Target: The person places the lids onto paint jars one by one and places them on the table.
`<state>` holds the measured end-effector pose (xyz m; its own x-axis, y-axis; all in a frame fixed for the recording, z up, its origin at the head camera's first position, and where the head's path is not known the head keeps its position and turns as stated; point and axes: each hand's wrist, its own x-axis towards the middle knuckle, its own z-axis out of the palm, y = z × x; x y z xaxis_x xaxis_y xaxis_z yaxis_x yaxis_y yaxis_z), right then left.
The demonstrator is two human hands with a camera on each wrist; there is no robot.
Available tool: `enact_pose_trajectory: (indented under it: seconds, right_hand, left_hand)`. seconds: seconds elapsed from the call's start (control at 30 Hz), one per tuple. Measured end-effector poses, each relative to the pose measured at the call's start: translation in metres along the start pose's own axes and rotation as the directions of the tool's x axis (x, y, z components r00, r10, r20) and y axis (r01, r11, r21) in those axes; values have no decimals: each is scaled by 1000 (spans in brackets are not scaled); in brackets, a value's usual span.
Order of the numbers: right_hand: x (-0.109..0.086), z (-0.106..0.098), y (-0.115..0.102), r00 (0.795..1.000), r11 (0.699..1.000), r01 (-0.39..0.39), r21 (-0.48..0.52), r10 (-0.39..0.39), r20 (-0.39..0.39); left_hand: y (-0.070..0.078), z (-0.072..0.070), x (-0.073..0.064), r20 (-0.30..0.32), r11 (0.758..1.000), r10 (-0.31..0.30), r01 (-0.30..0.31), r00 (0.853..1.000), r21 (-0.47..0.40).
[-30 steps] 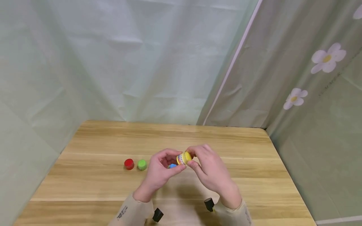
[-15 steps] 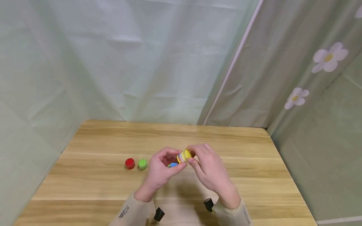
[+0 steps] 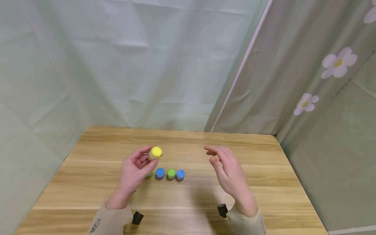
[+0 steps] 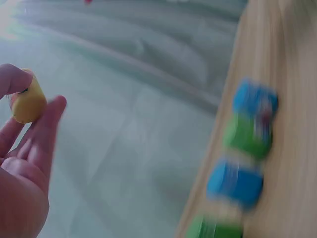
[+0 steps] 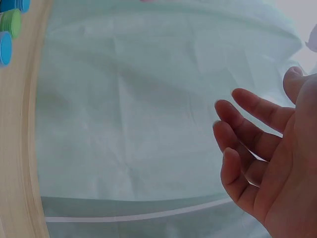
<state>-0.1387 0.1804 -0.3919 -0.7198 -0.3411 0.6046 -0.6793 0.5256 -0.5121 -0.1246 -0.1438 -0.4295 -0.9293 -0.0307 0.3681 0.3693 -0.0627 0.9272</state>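
Note:
Between the thumb and fingers of my left hand (image 3: 132,173) is a small jar with a yellow lid (image 3: 156,152), held above the table and tilted so the lid faces up toward the head camera. The left wrist view shows the yellow jar (image 4: 28,105) from its other end. My right hand (image 3: 230,173) hovers to the right, holding nothing, its fingers relaxed and apart in the right wrist view. Below the yellow jar stand a blue jar (image 3: 160,173), a green jar (image 3: 171,174) and another blue jar (image 3: 180,175) in a row.
One more green jar (image 3: 149,175) shows partly behind my left fingers. All stand on a wooden table (image 3: 252,147) with a pale curtain (image 3: 164,65) behind it. Black wrist-camera pieces (image 3: 137,218) stick out at both cuffs.
My right hand has let go of the yellow-lidded jar and drawn right. My left hand has carried the jar left, uncovering the blue and green jars and covering the red one.

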Motion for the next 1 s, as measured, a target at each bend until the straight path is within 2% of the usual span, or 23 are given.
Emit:
enact_pose_trajectory:
  seconds: [0.1, 0.17, 0.2, 0.23, 0.3, 0.33, 0.4, 0.43, 0.47, 0.53, 0.7, 0.9, 1.0]
  right_hand:
    - [0, -3, 2, 1000, 1000, -15, 14, 14, 10]
    - [-1, -4, 5, 999, 1000, -20, 24, 19, 25]
    - [-2, -4, 7, 999, 999, -25, 23, 24, 37]
    - [-3, -5, 9, 998, 999, -36, 23, 35, 54]
    - [-7, -7, 15, 993, 997, -72, 7, 71, 98]
    - [-10, -8, 18, 988, 995, -99, -5, 99, 121]
    - [-16, -11, 25, 973, 987, -156, -39, 161, 164]
    - [-19, -12, 29, 965, 982, -183, -53, 190, 183]
    - [-22, -14, 32, 956, 976, -206, -67, 216, 200]
    - [-27, -16, 39, 941, 967, -243, -84, 255, 221]
    - [-33, -19, 48, 931, 958, -265, -105, 283, 231]
    - [-37, -22, 57, 925, 953, -271, -136, 297, 236]
    - [-39, -23, 63, 914, 946, -291, -144, 319, 250]
  left_hand:
    - [-1, -33, -2, -45, 991, -24, 30, 999, 133]
    - [-2, -58, -6, -59, 955, -57, 72, 997, 286]
    - [-4, -71, -8, -65, 926, -75, 93, 995, 367]
    - [-7, -83, -11, -72, 885, -98, 120, 993, 450]
    - [-12, -106, -16, -79, 790, -171, 185, 982, 584]
    - [-15, -115, -19, -83, 737, -210, 213, 974, 642]
    - [-22, -129, -22, -91, 652, -289, 266, 953, 710]
    - [-26, -135, -23, -89, 616, -322, 280, 943, 737]
    - [-30, -139, -24, -87, 590, -351, 293, 932, 753]
    - [-37, -144, -25, -91, 553, -386, 309, 918, 774]
    - [-46, -147, -24, -121, 517, -414, 342, 902, 785]
    - [-50, -144, -20, -149, 493, -428, 368, 891, 789]
    - [-52, -144, -18, -141, 492, -433, 365, 890, 790]
